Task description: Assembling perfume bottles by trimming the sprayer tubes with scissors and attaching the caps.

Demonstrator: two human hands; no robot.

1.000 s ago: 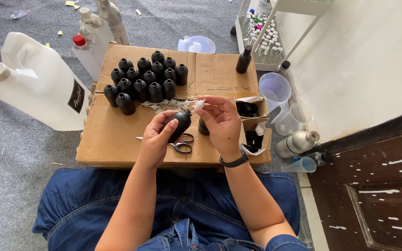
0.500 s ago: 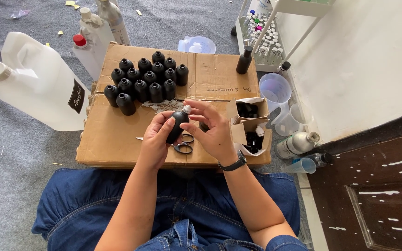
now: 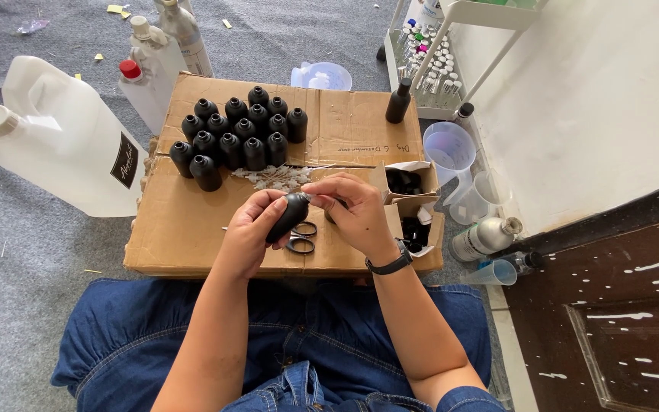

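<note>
At frame centre, the left hand [image 3: 249,233] grips a small black plastic bottle [image 3: 288,216] tilted over the flattened brown cardboard box [image 3: 192,236]; the right hand [image 3: 352,214] pinches at its neck, having closed in since half a second ago. Upper left lies a big white plastic jug [image 3: 55,145] with a black rectangular label [image 3: 123,161].

Makeshift home workshop for filling bottles, set up on the floor. Grey carpet [image 3: 32,252], flattened cardboard box [image 3: 192,236] as a bench over the lap. Black bottles [image 3: 239,137] grouped far on it; big white jug [image 3: 62,145] left; measuring cups [image 3: 451,149] and white vial rack [image 3: 429,65] right, by a wall.
</note>
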